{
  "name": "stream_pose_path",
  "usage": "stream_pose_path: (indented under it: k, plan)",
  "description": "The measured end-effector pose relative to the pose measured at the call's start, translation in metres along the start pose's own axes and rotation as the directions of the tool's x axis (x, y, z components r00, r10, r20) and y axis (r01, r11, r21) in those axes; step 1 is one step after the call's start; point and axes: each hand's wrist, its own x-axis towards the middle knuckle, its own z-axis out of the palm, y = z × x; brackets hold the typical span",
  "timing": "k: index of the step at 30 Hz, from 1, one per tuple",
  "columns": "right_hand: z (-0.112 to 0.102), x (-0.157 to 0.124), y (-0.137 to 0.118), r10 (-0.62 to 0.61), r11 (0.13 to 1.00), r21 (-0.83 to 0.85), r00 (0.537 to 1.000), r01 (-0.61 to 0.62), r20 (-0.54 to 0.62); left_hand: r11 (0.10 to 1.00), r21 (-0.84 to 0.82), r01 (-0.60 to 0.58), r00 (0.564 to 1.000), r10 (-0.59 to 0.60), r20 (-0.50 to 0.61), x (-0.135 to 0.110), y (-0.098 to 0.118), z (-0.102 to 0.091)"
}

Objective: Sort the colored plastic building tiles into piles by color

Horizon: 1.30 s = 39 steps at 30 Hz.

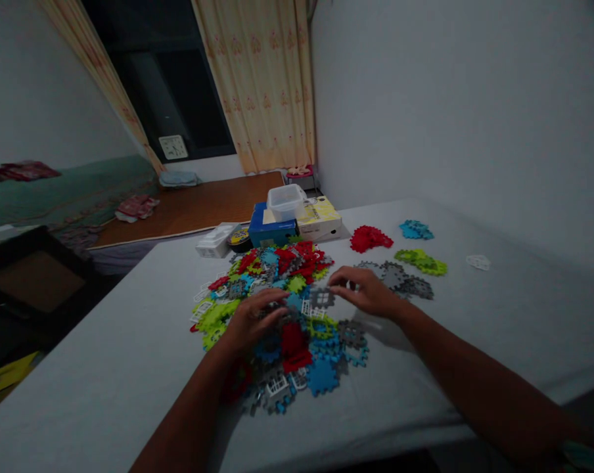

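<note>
A large mixed pile of flat plastic building pieces (pixel 322 376) in blue, red, green, grey and white covers the middle of the table. My right hand (pixel 365 290) pinches a grey toothed square piece (pixel 322 297) with a window-like cutout, at the pile's right side. Over the pile's middle, my left hand (pixel 255 319) has its thumb and fingers apart, with a blue piece (pixel 294 301) close to its fingertips. White window-shaped pieces (pixel 277 385) and a red piece (pixel 295 346) lie near it. My left hand and forearm hide part of the pile.
Sorted groups lie at the right: red pieces (pixel 370 238), blue pieces (pixel 416 229), green pieces (pixel 422 261), grey pieces (pixel 400 278) and a white piece (pixel 478 262). Behind the pile stand a blue box (pixel 272 234), a yellow box (pixel 321 220), a clear plastic tub (pixel 286 201) and a white box (pixel 217 240).
</note>
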Motion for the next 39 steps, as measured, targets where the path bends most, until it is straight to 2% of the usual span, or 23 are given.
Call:
stream_pose_path:
  k: [3, 6, 9, 11, 15, 19, 22, 24, 27, 29, 31, 34, 37, 39]
  plan:
    - [-0.042, -0.006, 0.033, 0.177, 0.979, -0.110, 0.984, -0.173, 0.025, 0.995, 0.014, 0.097, 0.972, -0.092, -0.217, -0.001, -0.015, -0.018]
    - [-0.072, -0.017, 0.060, 0.303, 0.927, -0.256, 0.950, -0.274, 0.081, 0.979, -0.062, 0.194, 0.900, -0.203, -0.385, -0.004, -0.031, -0.033]
    - [-0.081, -0.026, 0.073, 0.386, 0.876, -0.357, 0.915, -0.325, 0.114, 0.960, -0.138, 0.244, 0.831, -0.280, -0.481, -0.005, -0.043, -0.040]
    - [-0.080, -0.027, 0.076, 0.420, 0.841, -0.407, 0.904, -0.356, 0.077, 0.953, -0.152, 0.262, 0.802, -0.302, -0.516, -0.006, -0.051, -0.042]
    - [-0.071, -0.022, 0.078, 0.391, 0.794, -0.465, 0.915, -0.392, -0.104, 0.937, -0.132, 0.322, 0.744, -0.337, -0.578, -0.009, -0.074, -0.047]
    - [-0.047, -0.014, 0.074, 0.285, 0.844, -0.441, 0.952, -0.305, -0.114, 0.924, -0.138, 0.357, 0.692, -0.360, -0.626, -0.015, -0.101, -0.054]
    - [-0.023, -0.010, 0.056, 0.233, 0.890, -0.395, 0.972, -0.226, -0.032, 0.909, -0.153, 0.389, 0.648, -0.388, -0.655, -0.020, -0.118, -0.057]
    - [-0.009, -0.008, 0.035, 0.203, 0.910, -0.386, 0.975, -0.153, 0.092, 0.890, -0.186, 0.416, 0.611, -0.425, -0.668, -0.023, -0.126, -0.059]
    - [0.002, 0.001, 0.007, 0.169, 0.918, -0.394, 0.943, -0.044, 0.287, 0.863, -0.254, 0.438, 0.566, -0.483, -0.668, -0.026, -0.132, -0.060]
    - [0.005, 0.015, 0.002, 0.161, 0.919, -0.393, 0.928, -0.017, 0.337, 0.858, -0.270, 0.437, 0.556, -0.493, -0.669, -0.026, -0.134, -0.060]
    - [0.008, 0.037, 0.010, 0.163, 0.908, -0.418, 0.940, -0.024, 0.299, 0.861, -0.260, 0.438, 0.552, -0.485, -0.678, -0.026, -0.135, -0.060]
    - [0.017, 0.074, 0.035, 0.162, 0.881, -0.469, 0.970, -0.059, 0.183, 0.863, -0.245, 0.441, 0.555, -0.477, -0.681, -0.025, -0.134, -0.060]
    - [0.038, 0.103, 0.055, 0.148, 0.900, -0.432, 0.971, -0.053, 0.188, 0.861, -0.222, 0.458, 0.566, -0.475, -0.673, -0.026, -0.131, -0.061]
    - [0.055, 0.112, 0.058, 0.134, 0.917, -0.397, 0.969, -0.043, 0.206, 0.855, -0.200, 0.479, 0.574, -0.477, -0.666, -0.027, -0.128, -0.061]
